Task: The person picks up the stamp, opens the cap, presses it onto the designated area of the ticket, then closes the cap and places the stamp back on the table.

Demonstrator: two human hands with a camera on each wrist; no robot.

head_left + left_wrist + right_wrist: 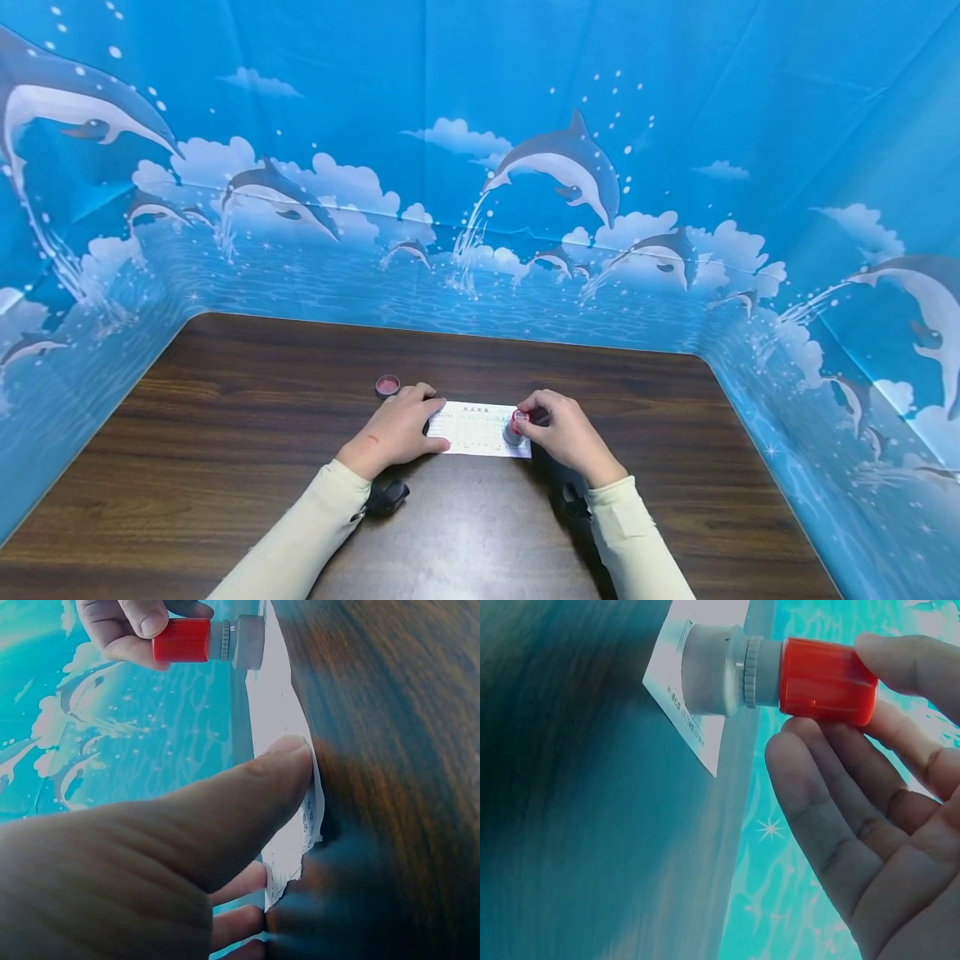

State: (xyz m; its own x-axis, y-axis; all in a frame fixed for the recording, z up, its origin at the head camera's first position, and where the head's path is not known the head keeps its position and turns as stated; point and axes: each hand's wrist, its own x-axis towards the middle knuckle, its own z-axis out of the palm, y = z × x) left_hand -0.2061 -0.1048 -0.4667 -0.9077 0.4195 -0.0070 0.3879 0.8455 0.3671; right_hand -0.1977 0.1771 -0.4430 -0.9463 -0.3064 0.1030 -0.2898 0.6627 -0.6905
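Observation:
A printed paper slip lies on the table, and its left end is torn and uneven in the left wrist view. My left hand rests on that end, the thumb extended flat over the near edge and the fingers spread to the far side. At the slip's right end my right hand pinches the red handle of a stamp between thumb and fingertips. The stamp stands upright, its wide grey base against the paper.
A small round dish, reddish inside with a dark rim, sits just beyond my left hand. The dark wood table is bordered at the back and sides by a blue dolphin-print curtain.

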